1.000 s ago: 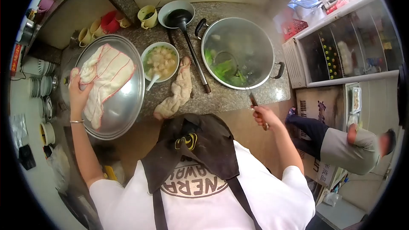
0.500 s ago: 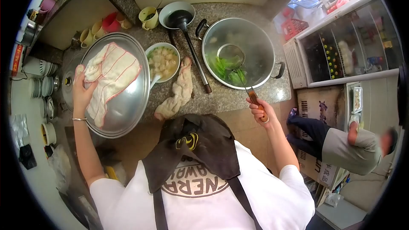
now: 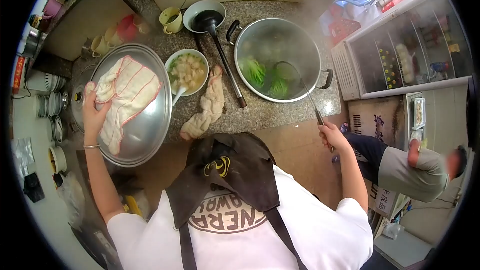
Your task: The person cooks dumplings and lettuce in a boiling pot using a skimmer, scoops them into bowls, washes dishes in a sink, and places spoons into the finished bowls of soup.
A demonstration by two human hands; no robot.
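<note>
My left hand [image 3: 94, 115] is closed on a white cloth with red stripes [image 3: 131, 87]. The cloth lies over a large round metal lid [image 3: 150, 125], tilted at the counter's left; whether my fingers also grip the lid is hidden. My right hand [image 3: 332, 135] is wrapped round the handle of a skimmer [image 3: 312, 102]. Its round head is down in a wide steaming two-handled pot [image 3: 278, 20], beside bright green leafy vegetables [image 3: 254, 72].
Between lid and pot stand a bowl of soup with dumplings [image 3: 188, 70], a twisted cloth [image 3: 206, 105] and a black ladle [image 3: 227, 65] resting in a bowl [image 3: 200, 6]. A yellow cup [image 3: 171, 20] stands behind. Another person [image 3: 412, 172] stands at right near a glass-door fridge [image 3: 415, 50].
My right hand has moved right and slightly down with the skimmer, whose head has shifted right in the pot. The lid and cloth have moved slightly left and down.
</note>
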